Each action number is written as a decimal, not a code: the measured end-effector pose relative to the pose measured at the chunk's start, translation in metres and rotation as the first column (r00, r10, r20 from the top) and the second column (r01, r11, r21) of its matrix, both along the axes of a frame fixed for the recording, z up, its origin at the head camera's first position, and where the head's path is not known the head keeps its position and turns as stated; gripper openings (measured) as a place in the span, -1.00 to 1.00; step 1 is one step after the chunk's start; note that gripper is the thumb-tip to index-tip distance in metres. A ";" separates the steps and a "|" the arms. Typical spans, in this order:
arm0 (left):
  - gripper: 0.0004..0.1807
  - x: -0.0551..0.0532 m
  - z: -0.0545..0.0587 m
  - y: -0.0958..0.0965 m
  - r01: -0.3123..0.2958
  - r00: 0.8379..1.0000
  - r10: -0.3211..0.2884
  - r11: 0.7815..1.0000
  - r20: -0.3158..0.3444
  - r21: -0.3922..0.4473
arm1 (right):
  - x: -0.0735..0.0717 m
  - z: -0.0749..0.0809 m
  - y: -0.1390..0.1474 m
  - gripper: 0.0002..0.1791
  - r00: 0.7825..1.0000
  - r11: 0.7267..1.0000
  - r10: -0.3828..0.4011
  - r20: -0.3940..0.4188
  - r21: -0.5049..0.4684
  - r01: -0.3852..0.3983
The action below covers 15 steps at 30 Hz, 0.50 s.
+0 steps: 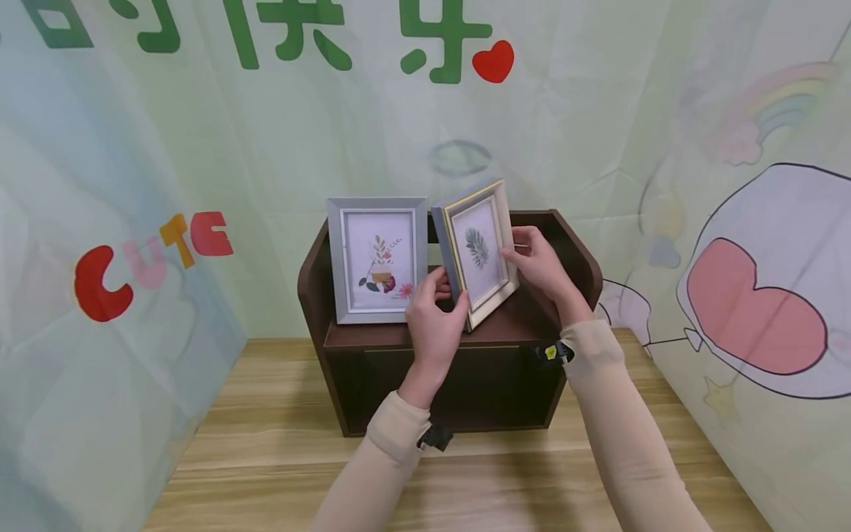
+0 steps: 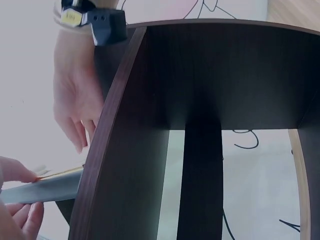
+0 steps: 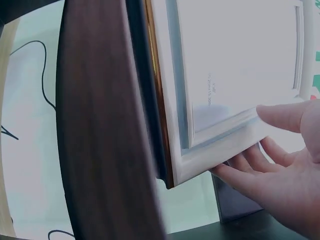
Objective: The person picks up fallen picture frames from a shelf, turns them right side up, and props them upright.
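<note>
A white picture frame (image 1: pixel 477 247) with a green leaf print leans at an angle on the right of the dark brown shelf's top board (image 1: pixel 425 336). My left hand (image 1: pixel 435 318) pinches its lower left edge between thumb and fingers. On the right edge my right hand (image 1: pixel 538 262) grips it, thumb on the front; in the right wrist view the fingers (image 3: pixel 250 165) go behind the frame. Left of it, a grey picture frame (image 1: pixel 337 258) with a flower print stands upright on the same board, close beside my left hand.
The two-level brown shelf (image 1: pixel 332 391) has raised side panels and an open lower compartment. It stands on a wood-grain table (image 1: pixel 266 414). A printed cloth backdrop (image 1: pixel 279 148) hangs behind it and along both sides.
</note>
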State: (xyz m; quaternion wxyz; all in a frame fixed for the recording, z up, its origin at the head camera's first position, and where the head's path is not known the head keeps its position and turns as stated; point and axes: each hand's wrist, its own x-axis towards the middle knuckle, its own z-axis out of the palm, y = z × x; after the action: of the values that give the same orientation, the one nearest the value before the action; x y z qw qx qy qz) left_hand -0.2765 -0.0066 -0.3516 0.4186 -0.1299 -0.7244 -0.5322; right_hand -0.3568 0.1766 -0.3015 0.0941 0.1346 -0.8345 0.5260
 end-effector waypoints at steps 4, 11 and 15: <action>-0.56 -0.001 -0.001 -0.003 -0.007 1.000 0.007 1.000 0.001 -0.007 | 0.006 -0.003 0.002 -0.45 0.999 0.999 -0.037 -0.015 0.000 0.037; -0.56 -0.002 -0.003 -0.003 0.007 1.000 -0.007 1.000 0.021 0.005 | 0.020 -0.008 0.006 -0.45 0.991 0.993 -0.118 -0.065 0.016 0.119; -0.59 -0.004 -0.003 -0.002 0.008 0.999 -0.008 1.000 0.032 0.010 | 0.028 -0.012 0.005 -0.45 0.975 0.983 -0.177 -0.131 0.012 0.181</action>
State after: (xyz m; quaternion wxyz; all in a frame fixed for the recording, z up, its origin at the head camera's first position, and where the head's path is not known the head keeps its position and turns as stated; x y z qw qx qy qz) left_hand -0.2800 -0.0087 -0.3543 0.4053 -0.1221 -0.7279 -0.5395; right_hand -0.3286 0.1813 -0.3133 0.1932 0.0938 -0.8417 0.4954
